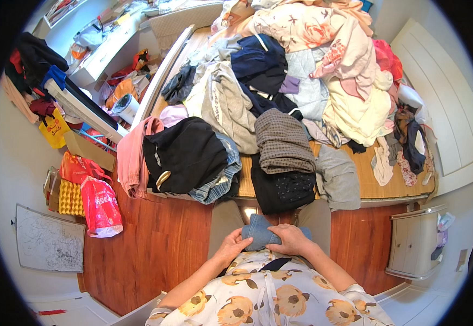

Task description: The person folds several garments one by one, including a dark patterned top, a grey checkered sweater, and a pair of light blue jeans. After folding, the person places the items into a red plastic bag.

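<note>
A small bundle of blue denim is held against my lap. My left hand grips its left end, thumb on top. Across its right part lies my right hand, fingers bent over the cloth. Just beyond, at the bed's edge, sit folded black trousers with small specks. On them rests a folded brown checked garment. To their right is a folded grey garment. A black garment lies over blue jeans on the left, beside a pink garment.
A heap of mixed clothes and floral bedding covers much of the bed. Red plastic bags and a scribbled whiteboard stand at left. A small white cabinet is at right. Wooden floor surrounds my legs.
</note>
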The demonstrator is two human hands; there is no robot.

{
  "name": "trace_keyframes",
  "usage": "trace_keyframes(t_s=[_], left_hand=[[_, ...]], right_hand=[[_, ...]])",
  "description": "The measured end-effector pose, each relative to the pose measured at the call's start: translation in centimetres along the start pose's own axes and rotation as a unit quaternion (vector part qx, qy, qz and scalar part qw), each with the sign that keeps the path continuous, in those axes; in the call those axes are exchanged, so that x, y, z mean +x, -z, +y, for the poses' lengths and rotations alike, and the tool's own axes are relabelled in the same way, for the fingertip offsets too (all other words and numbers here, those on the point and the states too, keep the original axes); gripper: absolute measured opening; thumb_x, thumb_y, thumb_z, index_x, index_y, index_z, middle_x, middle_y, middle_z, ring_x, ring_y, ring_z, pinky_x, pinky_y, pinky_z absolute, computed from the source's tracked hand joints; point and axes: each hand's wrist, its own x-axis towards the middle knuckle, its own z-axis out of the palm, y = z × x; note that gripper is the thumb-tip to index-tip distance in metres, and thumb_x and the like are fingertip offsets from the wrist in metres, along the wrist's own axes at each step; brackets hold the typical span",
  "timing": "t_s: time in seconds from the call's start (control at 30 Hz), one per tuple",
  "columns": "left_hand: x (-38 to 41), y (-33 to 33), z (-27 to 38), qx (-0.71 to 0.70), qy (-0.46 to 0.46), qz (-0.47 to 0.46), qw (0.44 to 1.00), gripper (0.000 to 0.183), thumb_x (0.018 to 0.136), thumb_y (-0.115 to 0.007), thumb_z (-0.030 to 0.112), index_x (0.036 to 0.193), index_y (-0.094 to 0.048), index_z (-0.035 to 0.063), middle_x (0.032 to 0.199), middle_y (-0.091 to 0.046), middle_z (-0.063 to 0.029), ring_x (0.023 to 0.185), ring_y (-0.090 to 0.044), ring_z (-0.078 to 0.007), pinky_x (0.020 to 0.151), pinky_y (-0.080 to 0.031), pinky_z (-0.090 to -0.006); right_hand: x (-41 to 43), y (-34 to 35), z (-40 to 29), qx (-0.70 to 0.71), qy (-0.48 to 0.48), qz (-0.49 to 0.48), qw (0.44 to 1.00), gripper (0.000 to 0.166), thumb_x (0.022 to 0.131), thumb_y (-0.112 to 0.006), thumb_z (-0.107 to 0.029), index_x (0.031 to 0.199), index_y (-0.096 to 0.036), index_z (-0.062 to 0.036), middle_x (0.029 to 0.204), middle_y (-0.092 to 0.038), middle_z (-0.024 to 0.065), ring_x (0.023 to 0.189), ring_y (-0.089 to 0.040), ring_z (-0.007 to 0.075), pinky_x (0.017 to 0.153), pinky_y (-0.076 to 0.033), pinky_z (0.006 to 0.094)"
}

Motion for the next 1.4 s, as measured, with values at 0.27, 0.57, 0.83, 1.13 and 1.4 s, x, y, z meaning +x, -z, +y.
trace_keyframes(t_s=[0.27,0.57,0.83,1.13,1.4], left_hand=[[0.06,-0.01,0.03,-0.002,0.0,0.0,1.0,0.048,0.087,-0.062,0.011,0.13,-0.043,-0.0022,0.115,-0.06,-0.0084,0.103,-0.056,-0.0131,0.092,-0.044,-0.0276],[0.45,0.28,-0.25,-0.014,0.001,0.004,1.0,0.049,0.086,-0.064,0.01,0.13,-0.044,-0.0012,0.113,-0.06,-0.0089,0.101,-0.057,-0.0138,0.09,-0.046,-0.0272],[0.58,0.21,-0.05,-0.006,0.012,0.009,1.0,0.049,0.087,-0.064,0.012,0.129,-0.043,-0.0015,0.113,-0.06,-0.0092,0.102,-0.057,-0.0136,0.09,-0.045,-0.0268],[0.54,0.07,0.12,0.01,0.017,0.01,1.0,0.05,0.087,-0.064,0.013,0.13,-0.043,-0.0028,0.115,-0.059,-0.0089,0.103,-0.055,-0.0133,0.091,-0.044,-0.0267],[0.43,-0.02,-0.01,-0.012,0.005,0.012,1.0,0.048,0.086,-0.063,0.009,0.129,-0.044,-0.0015,0.111,-0.061,-0.0087,0.098,-0.058,-0.0134,0.087,-0.047,-0.0265]], right_hand=[[0.14,0.06,0.1,0.007,-0.001,-0.001,1.0,0.059,0.074,-0.066,-0.043,0.116,-0.057,-0.0024,0.104,-0.062,0.0204,0.099,-0.057,0.0353,0.086,-0.045,0.0432],[0.37,0.11,0.29,0.016,-0.001,0.0,1.0,0.059,0.073,-0.067,-0.044,0.115,-0.058,-0.0025,0.103,-0.062,0.0204,0.098,-0.058,0.0354,0.085,-0.046,0.0436],[0.49,-0.24,0.74,0.01,0.018,0.027,0.999,0.058,0.072,-0.07,-0.041,0.112,-0.06,0.0002,0.099,-0.064,0.0214,0.093,-0.061,0.0352,0.081,-0.049,0.0418],[0.36,0.04,0.56,0.015,0.012,0.017,1.0,0.059,0.073,-0.07,-0.042,0.113,-0.059,0.0002,0.1,-0.062,0.0213,0.095,-0.059,0.0351,0.083,-0.047,0.0418],[0.23,-0.04,0.48,0.015,0.015,0.025,0.999,0.058,0.071,-0.072,-0.039,0.111,-0.06,0.0003,0.1,-0.062,0.0204,0.095,-0.058,0.0345,0.084,-0.046,0.0409]])
